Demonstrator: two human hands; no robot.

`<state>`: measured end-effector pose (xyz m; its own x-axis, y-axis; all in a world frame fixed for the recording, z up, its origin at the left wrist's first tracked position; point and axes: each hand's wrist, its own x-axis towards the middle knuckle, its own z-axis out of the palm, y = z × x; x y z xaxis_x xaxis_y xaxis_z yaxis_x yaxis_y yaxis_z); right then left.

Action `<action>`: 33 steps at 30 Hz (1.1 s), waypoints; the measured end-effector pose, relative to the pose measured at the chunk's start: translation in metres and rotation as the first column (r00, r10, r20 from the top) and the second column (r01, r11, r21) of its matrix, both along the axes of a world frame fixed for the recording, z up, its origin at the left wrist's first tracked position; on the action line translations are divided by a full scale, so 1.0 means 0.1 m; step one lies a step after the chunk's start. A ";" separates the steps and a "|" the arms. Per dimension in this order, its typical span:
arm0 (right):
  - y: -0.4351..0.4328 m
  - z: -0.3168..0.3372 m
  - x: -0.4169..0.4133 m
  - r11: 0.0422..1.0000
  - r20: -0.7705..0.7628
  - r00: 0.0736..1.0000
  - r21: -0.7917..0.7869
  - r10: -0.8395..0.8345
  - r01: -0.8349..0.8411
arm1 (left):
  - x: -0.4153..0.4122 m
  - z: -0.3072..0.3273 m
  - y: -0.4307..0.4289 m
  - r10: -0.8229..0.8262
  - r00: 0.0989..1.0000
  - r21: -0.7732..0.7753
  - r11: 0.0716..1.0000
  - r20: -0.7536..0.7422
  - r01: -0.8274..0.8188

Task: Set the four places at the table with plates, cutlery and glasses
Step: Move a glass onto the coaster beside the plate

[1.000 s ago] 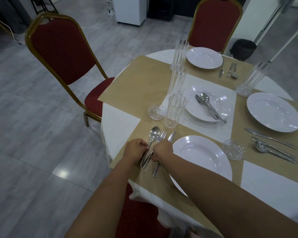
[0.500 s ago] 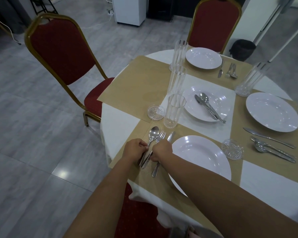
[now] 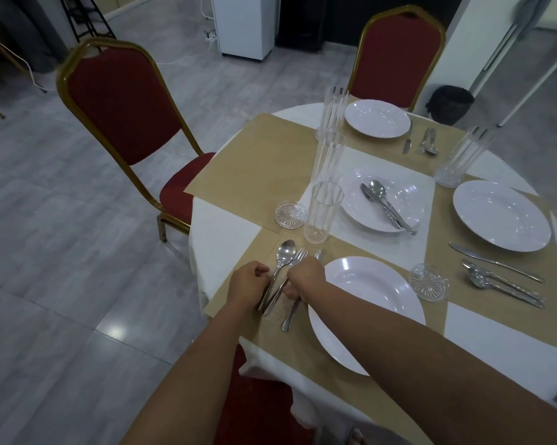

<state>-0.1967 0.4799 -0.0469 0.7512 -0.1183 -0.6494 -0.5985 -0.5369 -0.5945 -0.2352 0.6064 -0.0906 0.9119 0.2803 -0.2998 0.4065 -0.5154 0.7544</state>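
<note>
On the near tan placemat [image 3: 238,293] a spoon [image 3: 285,255], a fork [image 3: 298,255] and a knife [image 3: 290,316] lie side by side, left of a white plate [image 3: 367,309]. My left hand [image 3: 248,285] pinches the spoon's handle. My right hand [image 3: 304,277] is closed over the fork and knife handles. A tall glass [image 3: 322,211] stands just beyond the cutlery. The centre plate [image 3: 405,203] carries spare cutlery [image 3: 384,205]. White plates with cutlery sit at the right place [image 3: 502,215] and the far place [image 3: 376,118].
Two more tall glasses [image 3: 330,155] stand in a row behind the near glass; another [image 3: 460,162] stands at the right. Glass coasters [image 3: 290,214] [image 3: 428,282] lie on the table. Red chairs stand at the left [image 3: 116,104] and far side [image 3: 402,53].
Both hands stay on the cutlery handles with only slight shifting; the view has moved a little.
</note>
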 end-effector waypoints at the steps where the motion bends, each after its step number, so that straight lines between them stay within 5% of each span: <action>1: -0.02 0.00 0.01 1.000 0.022 1.000 -0.016 -0.014 0.015 | -0.04 0.00 -0.01 0.015 1.000 0.028 0.999 0.022 -0.016; 4: -0.09 0.10 0.03 0.991 0.094 0.988 0.055 -0.125 0.120 | -0.17 0.01 -0.02 0.066 0.992 0.125 0.989 0.111 -0.080; 9: -0.38 0.17 0.18 0.984 0.349 0.926 -0.058 -0.140 0.170 | -0.43 0.03 -0.11 0.103 0.963 0.326 0.928 0.248 -0.183; 13: -0.54 0.26 0.42 0.970 0.431 0.877 -0.017 -0.211 0.242 | -0.57 -0.08 -0.16 0.061 0.987 0.480 0.868 0.148 -0.125; 24: -0.62 -0.02 0.82 1.000 0.386 0.922 0.004 0.025 -0.029 | -0.81 -0.28 -0.24 0.086 0.996 0.573 0.815 0.015 -0.079; 33: -0.81 0.07 0.75 0.989 0.478 0.877 0.108 0.036 -0.100 | -1.06 -0.17 -0.58 0.181 0.983 0.547 0.821 0.021 -0.163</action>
<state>-0.1218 0.3990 -0.0395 0.9756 0.0031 -0.2194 -0.1925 -0.4678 -0.8626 -0.3414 0.5486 -0.1080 0.8267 0.5572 -0.0787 0.5450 -0.7581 0.3582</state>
